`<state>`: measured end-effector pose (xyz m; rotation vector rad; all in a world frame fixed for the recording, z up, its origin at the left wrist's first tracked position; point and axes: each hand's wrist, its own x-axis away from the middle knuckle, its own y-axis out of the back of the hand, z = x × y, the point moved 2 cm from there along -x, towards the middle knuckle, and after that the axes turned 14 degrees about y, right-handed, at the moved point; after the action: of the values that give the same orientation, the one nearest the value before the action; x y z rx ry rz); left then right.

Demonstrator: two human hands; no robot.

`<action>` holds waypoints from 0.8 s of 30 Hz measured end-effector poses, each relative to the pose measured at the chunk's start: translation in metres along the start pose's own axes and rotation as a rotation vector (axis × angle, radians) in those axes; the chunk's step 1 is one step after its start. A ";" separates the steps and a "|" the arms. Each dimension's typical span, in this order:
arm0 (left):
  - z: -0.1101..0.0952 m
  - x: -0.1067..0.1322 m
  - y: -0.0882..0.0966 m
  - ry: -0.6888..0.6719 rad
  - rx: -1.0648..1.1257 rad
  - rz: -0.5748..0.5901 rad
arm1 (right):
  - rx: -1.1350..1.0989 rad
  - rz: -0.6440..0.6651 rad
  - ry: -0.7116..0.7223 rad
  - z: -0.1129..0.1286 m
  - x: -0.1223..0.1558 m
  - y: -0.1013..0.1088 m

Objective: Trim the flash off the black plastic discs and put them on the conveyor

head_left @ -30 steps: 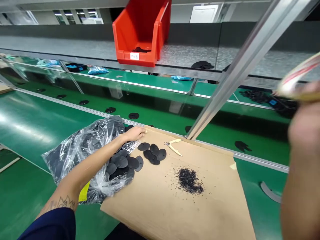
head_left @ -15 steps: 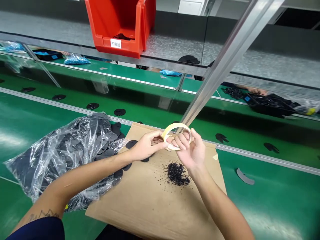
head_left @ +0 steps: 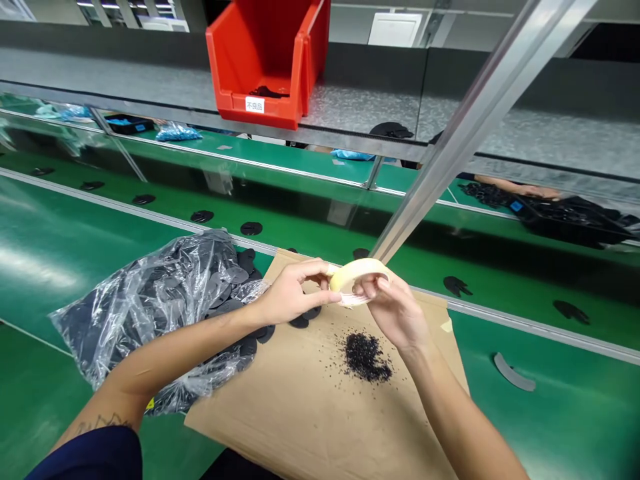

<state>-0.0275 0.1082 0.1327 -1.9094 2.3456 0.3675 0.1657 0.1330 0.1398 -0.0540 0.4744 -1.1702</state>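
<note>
A roll of pale yellow tape (head_left: pixel 361 269) is held up between my two hands, above the far part of a brown paper sheet (head_left: pixel 300 407). My left hand (head_left: pixel 293 293) pinches the roll's left side with thumb and fingers. On the other side, my right hand (head_left: pixel 400 310) grips it, with fingers curled into the ring. Below them a pile of tiny black pieces (head_left: pixel 366 357) lies scattered on the paper. A clear plastic bag (head_left: pixel 165 313) full of flat black pieces lies left of the paper, some spilling onto it.
A red bin (head_left: pixel 260 107) stands on the shelf above. A metal post (head_left: pixel 450 160) slants up just beyond my hands. Flat black pieces (head_left: pixel 251 229) lie along the green belt. A grey curved strip (head_left: pixel 513 373) rests at right. Another person's hand (head_left: pixel 540 192) is across the line.
The tape roll has tilted, so its ring looks flatter. My right hand's fingers have shifted around it. The whole view has moved slightly.
</note>
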 end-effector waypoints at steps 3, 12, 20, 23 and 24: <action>-0.006 0.004 0.003 -0.171 -0.148 -0.010 | 0.018 0.106 0.061 0.001 -0.002 0.008; -0.011 0.012 0.003 -0.249 -0.402 -0.026 | 0.692 0.315 0.345 0.018 0.004 -0.002; -0.007 0.019 -0.007 -0.031 -0.118 0.142 | 0.630 0.215 0.318 0.003 0.005 0.005; -0.009 0.020 -0.008 -0.010 -0.116 0.094 | 0.820 0.258 0.447 0.004 0.007 0.002; -0.010 0.020 -0.008 -0.009 -0.099 0.083 | 0.855 0.269 0.481 0.005 0.008 0.001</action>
<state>-0.0236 0.0852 0.1367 -1.8510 2.4496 0.5071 0.1712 0.1253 0.1414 1.0173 0.3491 -1.0344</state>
